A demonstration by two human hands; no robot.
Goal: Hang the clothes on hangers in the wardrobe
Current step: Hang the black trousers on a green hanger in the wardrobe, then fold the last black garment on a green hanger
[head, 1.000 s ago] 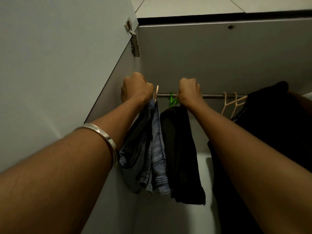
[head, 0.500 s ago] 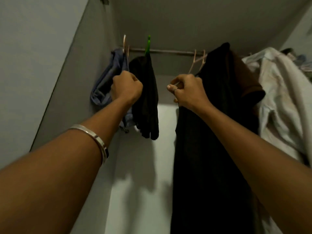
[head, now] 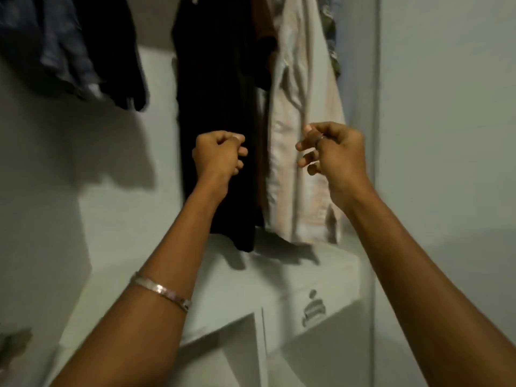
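Observation:
Inside the wardrobe hang blue jeans [head: 55,46] at the top left, a short black garment [head: 120,51] beside them, a long black garment [head: 217,79] in the middle and a pale beige shirt [head: 304,107] to its right. The rail and hangers are out of frame above. My left hand [head: 217,155], with a bracelet on its wrist, is curled into a fist in front of the long black garment and holds nothing. My right hand [head: 329,149] hovers in front of the beige shirt, fingers loosely curled and empty. The picture is motion-blurred.
Below the clothes is a white shelf top [head: 279,280] with a drawer and its dark handle [head: 312,308]. The wardrobe's right side panel [head: 446,135] stands close to my right arm. The left inner wall [head: 42,191] carries the clothes' shadows.
My view has dropped from the rail to the bottom of the hanging clothes. Both hands have let go of the hangers, come down and drawn back from the clothes, empty.

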